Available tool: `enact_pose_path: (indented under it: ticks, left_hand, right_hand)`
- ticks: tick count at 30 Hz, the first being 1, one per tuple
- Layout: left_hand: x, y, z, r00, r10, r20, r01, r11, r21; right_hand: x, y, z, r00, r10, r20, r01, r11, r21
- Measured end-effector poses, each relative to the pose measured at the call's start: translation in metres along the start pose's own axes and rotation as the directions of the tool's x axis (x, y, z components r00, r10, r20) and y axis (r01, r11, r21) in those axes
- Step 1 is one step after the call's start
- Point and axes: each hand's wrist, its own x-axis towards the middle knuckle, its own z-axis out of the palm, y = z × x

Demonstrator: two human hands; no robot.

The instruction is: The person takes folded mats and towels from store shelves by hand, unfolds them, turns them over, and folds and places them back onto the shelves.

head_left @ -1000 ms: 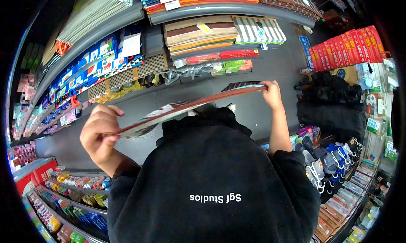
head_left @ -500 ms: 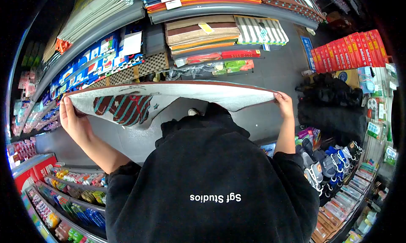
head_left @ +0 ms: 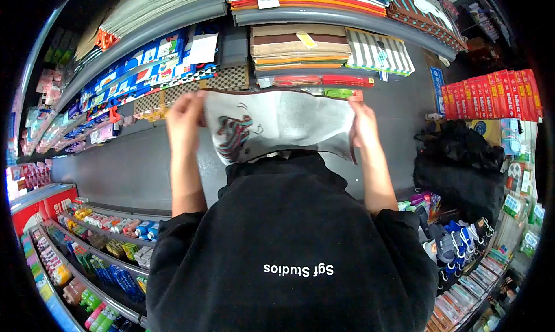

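- Can barely make out the printed figure [head_left: 234, 136] on the white cloth [head_left: 300, 115], blurred at left of centre in the frame.
- Cannot tell contact from mere overlap between the cloth's lower edge and the neckline of the black top [head_left: 289, 228].
- Losing part of the red packets [head_left: 347, 79] behind the cloth's upper edge, and some of the folded textiles [head_left: 312, 3] past the frame's top.
- Leaving open grey floor [head_left: 121, 164] at mid-left beside the left hand [head_left: 185, 118], with more between the right hand [head_left: 365, 126] and the black heap [head_left: 457, 173] at mid-right.
- Grasping the cloth's left end in the left hand, fingers somewhat blurred; gripping its right end in the right.
- Holding the cloth spread between both hands, upper centre of the frame, with dark trim along its edges.
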Motion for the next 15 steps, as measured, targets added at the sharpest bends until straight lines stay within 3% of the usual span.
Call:
enact_pose_path:
  ticks: [2, 4, 8, 10, 13, 15]
  left_hand:
    - [-0.010, -0.005, 0.023, 0.987, -0.088, 0.135, 0.083, 0.996, 0.043]
    - [-0.018, -0.007, 0.045, 0.958, -0.111, 0.264, 0.119, 0.993, -0.016]
    - [-0.025, -0.015, 0.073, 0.946, -0.061, 0.320, 0.040, 0.997, 0.072]
    - [-0.027, -0.011, 0.080, 0.931, -0.041, 0.364, 0.038, 0.999, 0.016]
    - [-0.026, -0.008, 0.081, 0.919, -0.088, 0.385, 0.026, 0.986, 0.162]
    - [-0.026, -0.011, 0.082, 0.929, 0.051, 0.367, -0.123, 0.977, 0.176]
  right_hand:
    - [-0.021, -0.019, 0.036, 0.967, 0.218, 0.132, -0.197, 0.968, -0.153]
    - [-0.047, -0.038, 0.071, 0.939, 0.208, 0.274, -0.194, 0.978, -0.078]
    - [-0.062, -0.048, 0.107, 0.848, 0.197, 0.492, -0.205, 0.978, -0.038]
    - [-0.059, -0.040, 0.115, 0.846, 0.143, 0.513, -0.148, 0.988, -0.032]
    - [-0.056, -0.038, 0.117, 0.812, 0.104, 0.574, -0.162, 0.986, 0.050]
    - [-0.055, -0.042, 0.115, 0.793, 0.119, 0.598, -0.248, 0.959, 0.137]
